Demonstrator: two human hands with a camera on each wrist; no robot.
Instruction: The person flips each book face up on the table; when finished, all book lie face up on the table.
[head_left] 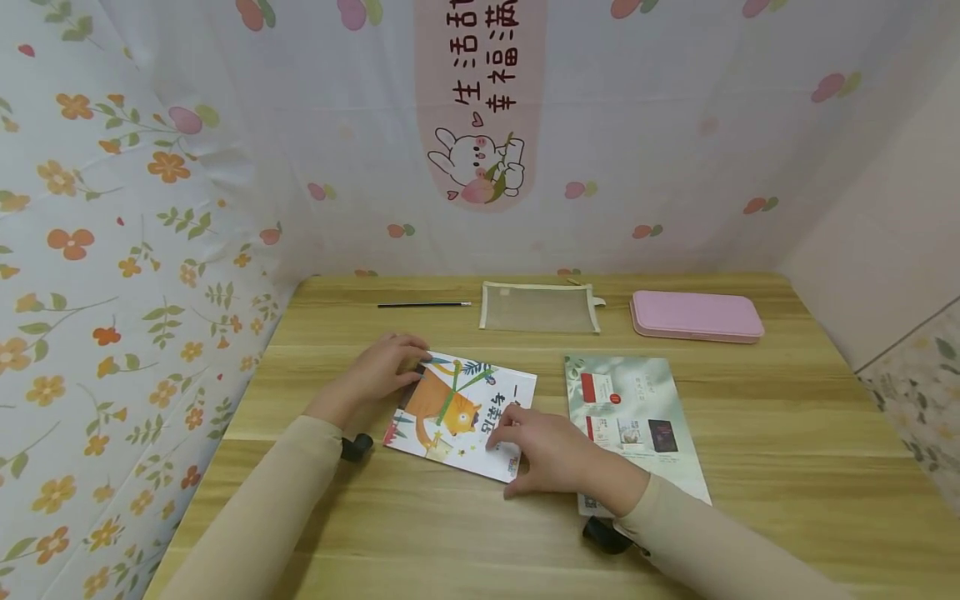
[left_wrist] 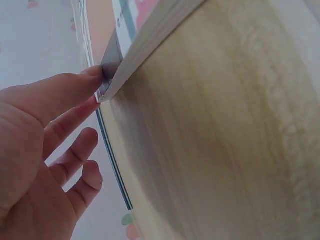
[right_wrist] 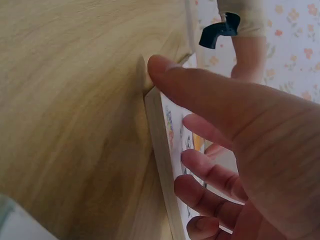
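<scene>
Head view: a picture book (head_left: 442, 404) with an orange animal on its cover sits aslant mid-desk (head_left: 450, 542), left of a pale green booklet (head_left: 637, 387). The left hand (head_left: 382, 371) pinches its far left corner between thumb and finger. The right hand (head_left: 555, 450), loosely spread, curves over the cover, thumb by the near right corner.

The light is soft and a little grey. The table (head_left: 450, 542) has a pale shine at the front. Faint, smudgy shadows lie on it beside the book (right_wrist: 164, 160). Both wrist views look dim and fuzzy (the head view is much clearer).
</scene>
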